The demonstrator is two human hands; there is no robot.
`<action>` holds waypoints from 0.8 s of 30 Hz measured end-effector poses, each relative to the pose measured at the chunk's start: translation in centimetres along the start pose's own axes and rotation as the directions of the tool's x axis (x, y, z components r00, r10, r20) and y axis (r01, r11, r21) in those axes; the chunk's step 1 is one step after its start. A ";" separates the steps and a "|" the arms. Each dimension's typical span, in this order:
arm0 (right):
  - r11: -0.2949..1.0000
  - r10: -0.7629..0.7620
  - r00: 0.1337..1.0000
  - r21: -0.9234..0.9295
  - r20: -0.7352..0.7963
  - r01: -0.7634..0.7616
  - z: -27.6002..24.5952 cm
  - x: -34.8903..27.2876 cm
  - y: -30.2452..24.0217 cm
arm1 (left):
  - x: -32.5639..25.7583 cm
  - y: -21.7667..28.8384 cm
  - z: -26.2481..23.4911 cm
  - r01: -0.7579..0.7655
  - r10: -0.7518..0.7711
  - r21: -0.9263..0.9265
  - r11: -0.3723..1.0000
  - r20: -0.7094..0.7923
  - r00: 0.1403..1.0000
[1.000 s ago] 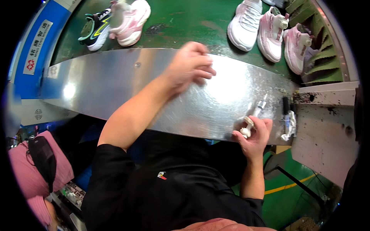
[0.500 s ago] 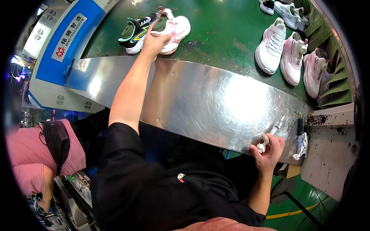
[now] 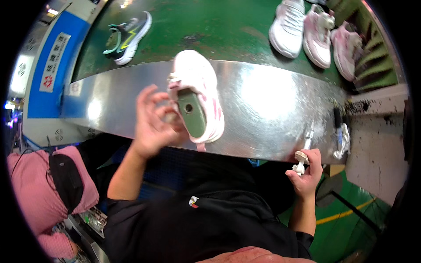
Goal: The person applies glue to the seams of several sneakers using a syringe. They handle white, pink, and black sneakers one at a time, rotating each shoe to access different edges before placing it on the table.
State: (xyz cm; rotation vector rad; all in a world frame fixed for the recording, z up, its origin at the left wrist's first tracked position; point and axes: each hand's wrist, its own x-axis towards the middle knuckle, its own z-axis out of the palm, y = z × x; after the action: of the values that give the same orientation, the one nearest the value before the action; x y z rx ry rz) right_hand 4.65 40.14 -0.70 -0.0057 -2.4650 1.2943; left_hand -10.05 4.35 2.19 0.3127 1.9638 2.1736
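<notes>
Pulling the pink shoe (image 3: 196,94) off the green belt (image 3: 219,26) onto the steel worktop (image 3: 272,96).
Left hand (image 3: 151,120), grip half-open, steadies it mid-frame; right hand (image 3: 307,168) stays closed around a small tool (image 3: 300,158).

Setting: shoe factory assembly line. Green conveyor belt (image 3: 210,26) runs behind a curved sheet-metal counter (image 3: 272,101). Loose trainers ride the belt: a dark one (image 3: 127,37) at far left, white and pink ones (image 3: 318,30) at far right. A pink shoe (image 3: 197,94) on a green last sits at the counter.
</notes>
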 end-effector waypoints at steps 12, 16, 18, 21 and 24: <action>0.888 0.351 0.934 0.338 -0.065 -0.311 -2.1 -3.3 -0.5 | 13.6 -0.5 -0.4 0.289 -0.275 -0.056 0.956 0.186 0.943; 0.901 0.291 0.957 0.337 -0.009 -0.271 -2.0 -3.2 -2.6 | 11.2 1.9 3.8 0.169 -0.065 -0.384 0.908 0.270 0.961; 0.875 0.219 0.975 0.434 0.039 -0.214 -2.0 -2.2 -3.5 | 10.4 1.7 4.3 0.129 0.052 -0.507 0.852 0.327 0.944; 0.708 -0.024 0.994 0.704 0.102 -0.056 -1.0 1.2 -4.2 | 9.5 0.2 4.7 0.188 0.078 -0.645 0.740 0.361 0.929; 0.556 -0.132 0.980 0.830 0.149 -0.051 0.1 5.1 -6.8 | 8.9 -0.5 4.7 0.235 0.068 -0.697 0.677 0.377 0.924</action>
State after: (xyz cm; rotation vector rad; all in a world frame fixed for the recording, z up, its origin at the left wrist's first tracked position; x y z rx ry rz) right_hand 0.93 36.93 6.27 0.4380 -1.6895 2.4110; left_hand -17.26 11.37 2.35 0.4383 0.7679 2.3958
